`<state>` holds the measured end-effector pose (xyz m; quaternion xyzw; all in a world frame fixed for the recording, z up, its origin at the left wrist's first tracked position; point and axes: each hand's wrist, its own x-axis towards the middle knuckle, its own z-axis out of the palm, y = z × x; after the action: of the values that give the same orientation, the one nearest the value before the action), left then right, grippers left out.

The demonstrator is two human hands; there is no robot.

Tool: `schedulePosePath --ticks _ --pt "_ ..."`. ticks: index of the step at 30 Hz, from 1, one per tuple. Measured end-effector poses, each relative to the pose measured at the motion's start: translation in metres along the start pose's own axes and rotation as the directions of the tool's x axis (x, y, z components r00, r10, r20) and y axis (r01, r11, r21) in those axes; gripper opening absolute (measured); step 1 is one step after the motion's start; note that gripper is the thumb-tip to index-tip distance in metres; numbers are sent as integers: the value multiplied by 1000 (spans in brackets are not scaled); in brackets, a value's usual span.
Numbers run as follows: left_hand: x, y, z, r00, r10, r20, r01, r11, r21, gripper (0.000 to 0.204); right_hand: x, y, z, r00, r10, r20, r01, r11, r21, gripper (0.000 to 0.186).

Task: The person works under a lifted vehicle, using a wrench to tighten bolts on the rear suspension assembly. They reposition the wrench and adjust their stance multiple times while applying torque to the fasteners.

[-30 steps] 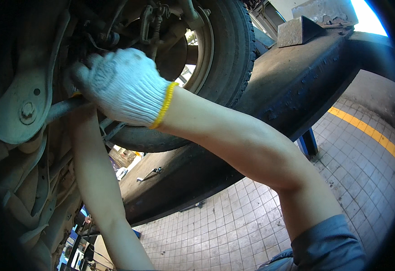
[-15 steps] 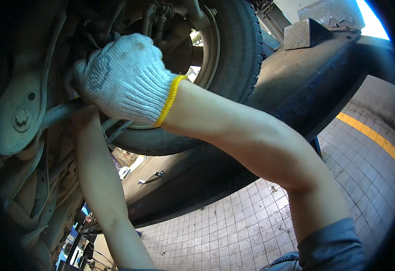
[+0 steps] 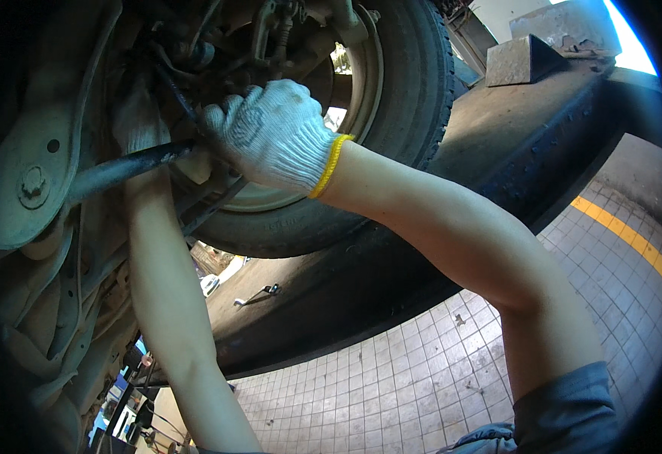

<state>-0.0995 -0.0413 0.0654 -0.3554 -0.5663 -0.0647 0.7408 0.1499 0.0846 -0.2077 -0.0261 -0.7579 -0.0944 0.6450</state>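
My right hand (image 3: pixel 270 132), in a white knitted glove with a yellow cuff, is closed around the near end of a thin dark metal rod (image 3: pixel 174 87). The rod slants up and left into the shadowed underside of a vehicle, and its far end is lost in the dark. Beside it, my left hand (image 3: pixel 140 117), also gloved, reaches up among the parts; its fingers are hidden in shadow. A thick dark bar (image 3: pixel 130 170) crosses in front of my left wrist. Its right end lies just below my right hand.
A wheel with a tyre (image 3: pixel 410 91) stands behind my right hand. At the left is a metal bracket with a bolt (image 3: pixel 34 185). A wrench-like tool (image 3: pixel 257 295) lies on the dark ramp (image 3: pixel 316 303) below the tyre. A wedge-shaped block (image 3: pixel 524 60) sits farther along it. Tiled floor (image 3: pixel 391 378) lies beneath.
My right hand has moved right and slightly down, away from my left hand. The rod, my left glove and the right end of the thick bar now show.
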Motion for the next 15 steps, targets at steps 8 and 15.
schedulePosePath --ticks 8,15 --pt "-5 -1 -3 979 204 -27 -193 954 229 44 -4 -9 -7 995 83 61 -90 986 138 35" --pt "-88 71 -100 986 141 86 -163 918 361 47 -65 -13 -27 991 88 -98 -85 996 28 37"
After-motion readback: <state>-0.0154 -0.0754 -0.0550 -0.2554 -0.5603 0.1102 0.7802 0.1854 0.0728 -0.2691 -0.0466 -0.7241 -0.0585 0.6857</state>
